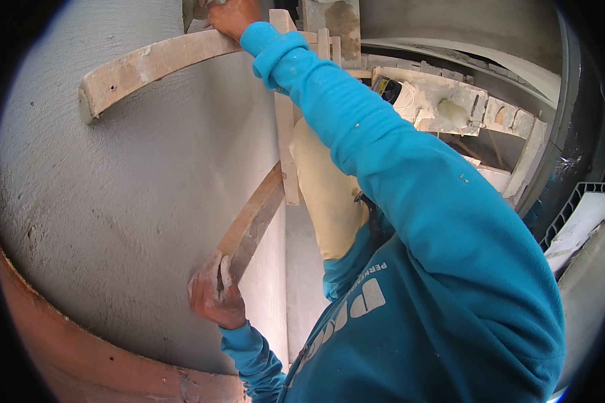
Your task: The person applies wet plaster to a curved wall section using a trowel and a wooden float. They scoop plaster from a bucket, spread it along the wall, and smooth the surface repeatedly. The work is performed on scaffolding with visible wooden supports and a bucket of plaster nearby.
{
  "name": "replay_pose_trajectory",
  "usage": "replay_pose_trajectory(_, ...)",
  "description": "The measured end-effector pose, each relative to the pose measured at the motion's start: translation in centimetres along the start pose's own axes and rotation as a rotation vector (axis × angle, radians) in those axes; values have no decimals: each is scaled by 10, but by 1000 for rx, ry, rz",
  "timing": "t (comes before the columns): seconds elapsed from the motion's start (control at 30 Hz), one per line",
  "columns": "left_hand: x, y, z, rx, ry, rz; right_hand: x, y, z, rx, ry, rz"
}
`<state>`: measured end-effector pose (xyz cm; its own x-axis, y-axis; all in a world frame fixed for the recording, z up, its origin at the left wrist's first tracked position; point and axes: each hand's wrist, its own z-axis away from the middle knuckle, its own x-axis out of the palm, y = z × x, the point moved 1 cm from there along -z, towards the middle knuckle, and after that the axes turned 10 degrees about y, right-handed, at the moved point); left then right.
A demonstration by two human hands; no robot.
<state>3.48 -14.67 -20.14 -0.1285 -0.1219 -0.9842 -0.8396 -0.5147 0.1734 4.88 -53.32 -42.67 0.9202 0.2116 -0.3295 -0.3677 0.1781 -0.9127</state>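
My left hand [215, 289] is closed around a wooden plank [255, 208] that slopes up against the plastered wall [134, 188] to an upright batten [284, 121]. My right hand [235, 19] is at the top edge, just over an upper wooden board [148, 70] lying across the wall. Its fingers are bent around something I cannot make out, partly cut off by the frame. My blue right sleeve crosses much of the view and hides part of the battens.
A dusty wooden frame platform [474, 101] at upper right carries a black container [390, 91]. A dark post [558, 181] and a wire rack [565, 215] with pale pieces stand on the right. A curved reddish board [81, 336] runs along the lower left. My pale trousers show behind the sleeve.
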Motion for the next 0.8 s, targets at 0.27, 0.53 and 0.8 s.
replay_pose_trajectory(0.27,-1,-1,-8,62,4,-25,29,35,-30,-124,34,95)
replay_pose_trajectory(0.53,3,-12,5,28,89,43,21,22,-21,-21,-122,51)
replay_pose_trajectory(0.8,12,-16,16,64,192,23,16,58,-53,-60,-342,14)
